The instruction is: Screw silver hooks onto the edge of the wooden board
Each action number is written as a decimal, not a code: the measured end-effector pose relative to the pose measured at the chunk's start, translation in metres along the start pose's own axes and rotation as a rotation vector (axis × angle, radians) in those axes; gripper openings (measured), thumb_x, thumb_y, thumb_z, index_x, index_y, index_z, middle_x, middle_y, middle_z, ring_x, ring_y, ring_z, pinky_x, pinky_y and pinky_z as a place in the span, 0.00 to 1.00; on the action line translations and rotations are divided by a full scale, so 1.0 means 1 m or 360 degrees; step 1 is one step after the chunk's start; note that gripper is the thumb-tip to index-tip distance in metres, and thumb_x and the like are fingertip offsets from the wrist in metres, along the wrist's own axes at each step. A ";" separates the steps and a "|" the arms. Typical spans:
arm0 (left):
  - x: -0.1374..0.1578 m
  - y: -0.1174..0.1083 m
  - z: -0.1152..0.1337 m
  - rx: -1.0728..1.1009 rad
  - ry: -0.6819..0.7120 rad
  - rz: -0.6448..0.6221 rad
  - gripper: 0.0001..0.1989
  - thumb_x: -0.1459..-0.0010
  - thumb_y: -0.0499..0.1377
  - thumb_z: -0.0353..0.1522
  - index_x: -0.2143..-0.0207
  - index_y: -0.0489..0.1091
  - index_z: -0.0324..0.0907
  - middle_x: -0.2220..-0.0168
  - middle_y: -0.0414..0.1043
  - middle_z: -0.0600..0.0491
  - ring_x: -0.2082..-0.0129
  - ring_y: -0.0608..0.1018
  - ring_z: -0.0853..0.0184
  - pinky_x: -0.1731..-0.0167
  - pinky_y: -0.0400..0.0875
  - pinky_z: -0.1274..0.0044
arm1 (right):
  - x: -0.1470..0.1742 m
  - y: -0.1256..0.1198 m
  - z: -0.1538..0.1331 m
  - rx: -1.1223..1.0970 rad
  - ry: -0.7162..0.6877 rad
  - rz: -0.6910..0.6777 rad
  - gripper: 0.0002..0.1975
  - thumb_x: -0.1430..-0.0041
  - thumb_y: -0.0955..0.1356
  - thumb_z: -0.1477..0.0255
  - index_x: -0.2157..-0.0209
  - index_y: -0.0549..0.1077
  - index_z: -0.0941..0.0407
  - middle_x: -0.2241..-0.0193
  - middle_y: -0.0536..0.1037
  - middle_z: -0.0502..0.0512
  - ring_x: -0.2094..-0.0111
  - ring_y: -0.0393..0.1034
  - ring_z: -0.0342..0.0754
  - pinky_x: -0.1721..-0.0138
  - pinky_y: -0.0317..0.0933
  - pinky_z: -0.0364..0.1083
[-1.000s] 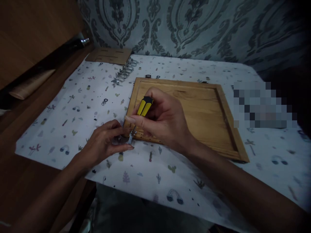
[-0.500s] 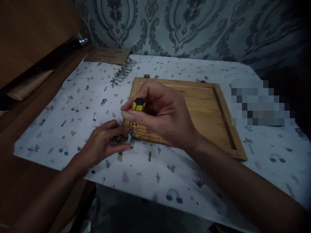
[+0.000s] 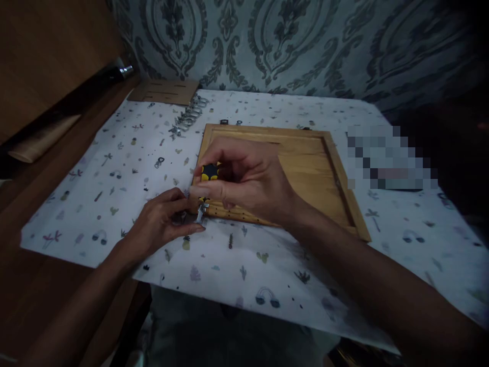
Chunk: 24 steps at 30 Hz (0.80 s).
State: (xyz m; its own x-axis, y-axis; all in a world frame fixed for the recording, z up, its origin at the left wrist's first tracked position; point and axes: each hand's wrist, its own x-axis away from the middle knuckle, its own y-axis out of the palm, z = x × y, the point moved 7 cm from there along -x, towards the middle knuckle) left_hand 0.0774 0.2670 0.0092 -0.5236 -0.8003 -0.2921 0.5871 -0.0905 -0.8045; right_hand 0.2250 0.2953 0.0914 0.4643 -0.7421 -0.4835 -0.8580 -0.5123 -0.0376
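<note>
My right hand (image 3: 248, 178) grips a screwdriver by its black-and-yellow handle (image 3: 210, 172), held nearly upright. Below it, at the near left corner of a framed wooden panel (image 3: 305, 168), sits a small silver metal hinge (image 3: 201, 211). The screwdriver's lower end meets the hinge; its tip is too small to make out. My left hand (image 3: 160, 219) pinches around the hinge, index finger at the panel's corner and thumb just below the metal. Several small dark holes run along the panel's near edge, to the right of the hinge.
Several silver hinges (image 3: 188, 116) lie in a row at the back left, beside a piece of cardboard (image 3: 164, 92). A small dark-and-silver part (image 3: 159, 162) rests left of the panel. A blurred-out object (image 3: 389, 163) lies at right. A patterned wall (image 3: 267, 46) stands behind the table.
The view has shifted slightly, so panel and hands sit a little further left. The screwdriver handle shows its end more, its angle or my viewpoint having changed. Both hands keep their hold.
</note>
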 end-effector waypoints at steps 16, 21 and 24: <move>0.000 0.002 -0.002 0.0114 -0.0060 -0.0051 0.23 0.41 0.63 0.50 0.54 0.78 0.43 0.61 0.72 0.50 0.65 0.76 0.64 0.66 0.71 0.74 | 0.001 -0.003 0.007 -0.0025 0.0096 -0.0147 0.06 0.41 0.72 0.74 0.63 0.73 0.58 0.70 0.74 0.45 0.79 0.68 0.35 0.80 0.67 0.36; 0.001 0.001 -0.003 0.0105 -0.0059 -0.0035 0.24 0.41 0.62 0.50 0.53 0.78 0.42 0.61 0.73 0.50 0.65 0.76 0.65 0.66 0.72 0.73 | 0.002 -0.007 0.010 0.0021 0.0110 -0.0030 0.12 0.43 0.74 0.72 0.69 0.66 0.56 0.69 0.73 0.45 0.79 0.63 0.33 0.81 0.63 0.34; 0.000 0.001 0.000 0.0102 -0.0051 -0.0047 0.23 0.41 0.63 0.50 0.54 0.78 0.42 0.62 0.73 0.50 0.64 0.76 0.65 0.64 0.72 0.73 | 0.002 -0.006 0.005 0.0020 0.0092 -0.0205 0.06 0.38 0.70 0.73 0.60 0.71 0.57 0.65 0.75 0.47 0.75 0.68 0.35 0.75 0.68 0.35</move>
State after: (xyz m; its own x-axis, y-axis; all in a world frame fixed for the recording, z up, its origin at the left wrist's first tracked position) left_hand 0.0777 0.2673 0.0086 -0.5215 -0.8154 -0.2513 0.6108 -0.1511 -0.7773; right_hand 0.2295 0.2991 0.0861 0.5822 -0.6945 -0.4227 -0.7930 -0.5997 -0.1070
